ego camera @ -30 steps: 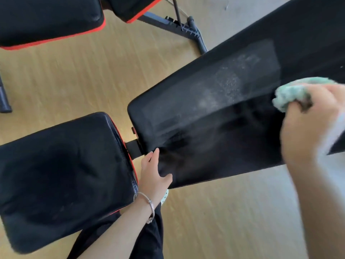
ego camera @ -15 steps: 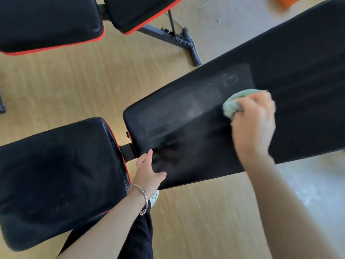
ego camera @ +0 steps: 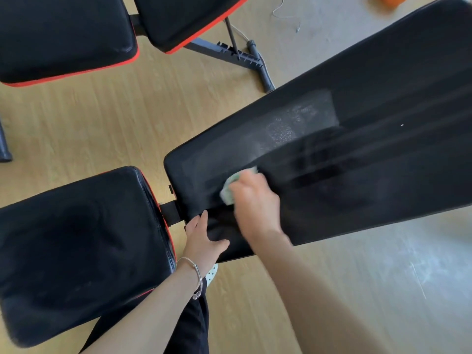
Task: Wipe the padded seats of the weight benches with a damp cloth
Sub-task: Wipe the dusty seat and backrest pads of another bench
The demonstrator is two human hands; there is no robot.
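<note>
Right hand (ego camera: 255, 203) curls its fingers around green cloth (ego camera: 229, 190), pressed on long back pad (ego camera: 357, 149). Left hand (ego camera: 204, 241), at its 7 o'clock, rests flat on the pad corner, fingers together, thumb spread.

Black bench (ego camera: 370, 162) stands on wood floor (ego camera: 89, 118). Green cloth (ego camera: 228, 192) lies on the bench's lower end, dusty patch (ego camera: 281, 129) just beside it.

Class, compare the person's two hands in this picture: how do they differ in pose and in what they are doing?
The left hand rests flat on the long pad's near corner; the right hand grips a green cloth. The left wrist wears a bracelet; the right is bare. Both are on the same pad.
</note>
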